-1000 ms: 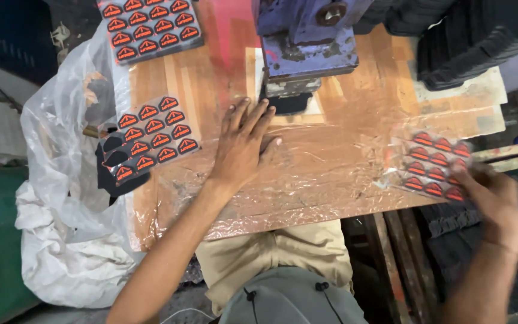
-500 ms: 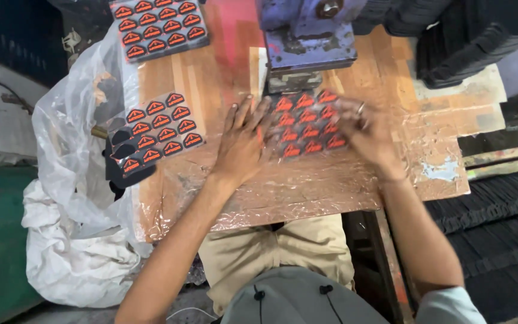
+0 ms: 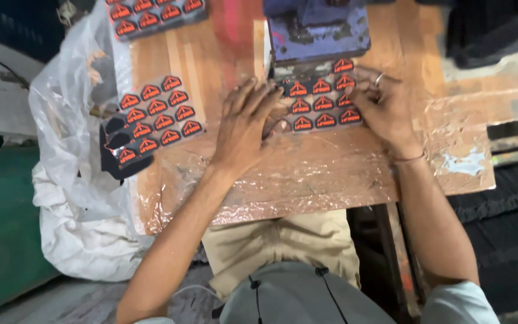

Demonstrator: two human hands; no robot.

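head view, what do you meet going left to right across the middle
white plastic bag → sheet of orange badges → left hand → badge sheet under the blue machine → right hand → bare wooden table edge

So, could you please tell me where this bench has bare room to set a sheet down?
The wrapped table is bare along its near edge, below both hands, and right of the right hand. It is crowded at the blue machine, where the left hand and right hand press a badge sheet, and leftward by another badge sheet.
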